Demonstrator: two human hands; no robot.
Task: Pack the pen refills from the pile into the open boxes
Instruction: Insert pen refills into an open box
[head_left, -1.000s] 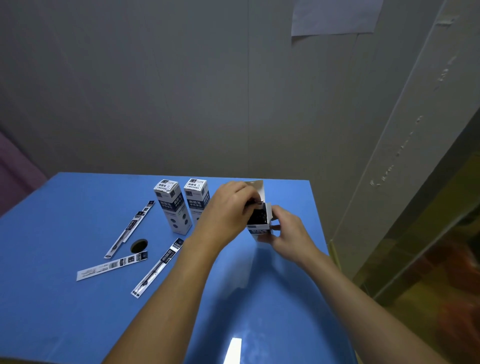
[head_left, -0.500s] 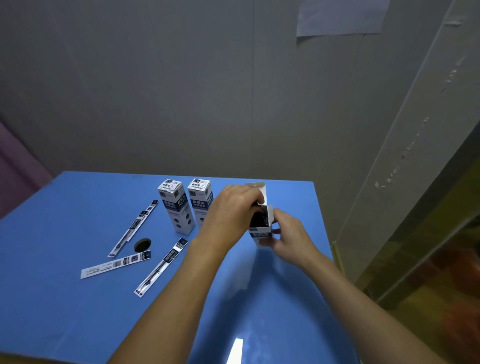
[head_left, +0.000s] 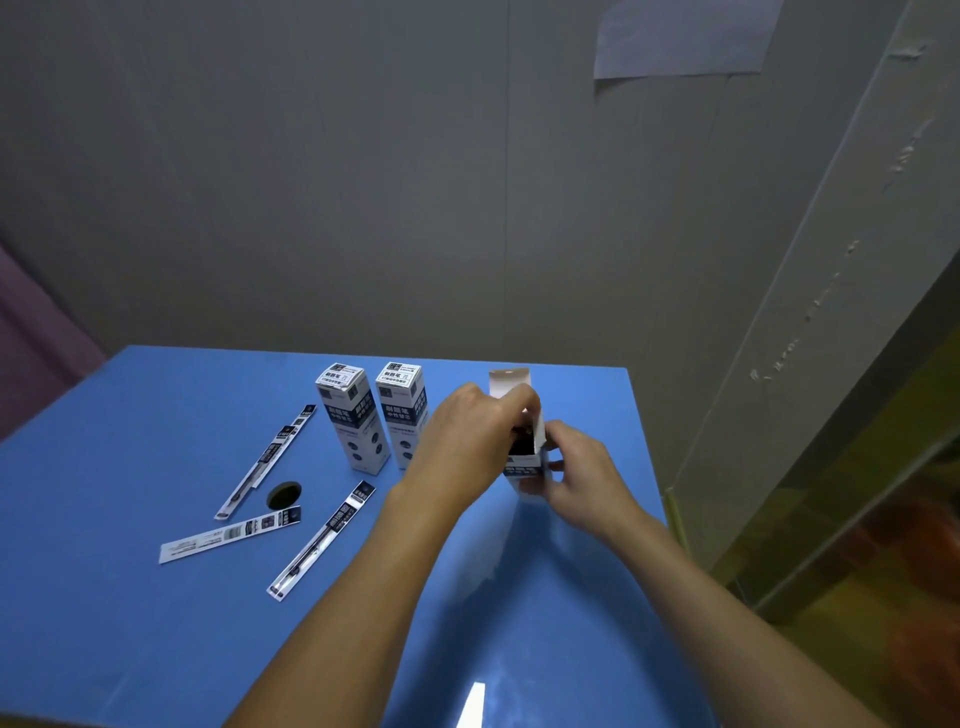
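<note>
Little has moved since before: both hands stay at the open box (head_left: 524, 467) on the blue surface (head_left: 130, 597). Left hand (head_left: 470, 434) curls its fingers over the box's open top; its grip there is hidden. Right hand (head_left: 582, 473) holds the box's side. Left of that box stand two closed boxes (head_left: 353, 421), and three refill packs (head_left: 322, 540) lie flat.

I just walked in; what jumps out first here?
Two bare hands meet over an open box right of centre on the blue table: the left hand works at its mouth, the right hand steadies it. Beside them stand two shut boxes, with loose refills lying at left.
</note>
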